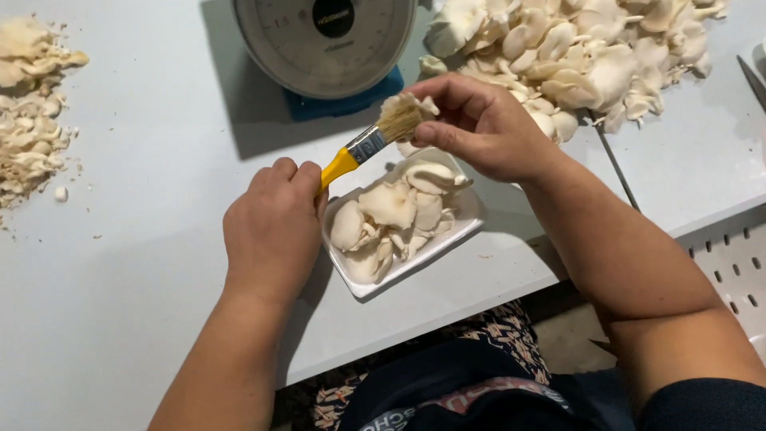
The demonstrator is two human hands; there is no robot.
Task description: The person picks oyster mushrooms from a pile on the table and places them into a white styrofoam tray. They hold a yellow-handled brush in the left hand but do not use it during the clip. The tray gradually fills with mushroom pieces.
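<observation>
- The fingers [281, 177] of the left hand [273, 231] are clenched around the handle of a yellow-handled paintbrush with a metal band and pale bristles [369, 144]; only the upper part of the handle shows above the fist.
- The right hand [483, 128] pinches a small cream-coloured oyster mushroom piece [408, 104] between thumb and fingertips.
- The brush's long axis runs on a slant from the lower left, at the left fist, up to the right; the bristles point up and right and touch the held mushroom.
- Brush and mushroom are held just above the far edge of a white rectangular foam tray [472, 214], which is filled with oyster mushrooms and lies on a pale grey table [144, 263] between the two hands.
- A large heap of oyster mushrooms [590, 56] lies beyond the right hand.
- A round dial scale on a blue base [323, 44] stands beyond the tray.
- A pile of mushroom trimmings [28, 120] lies at the far left.
</observation>
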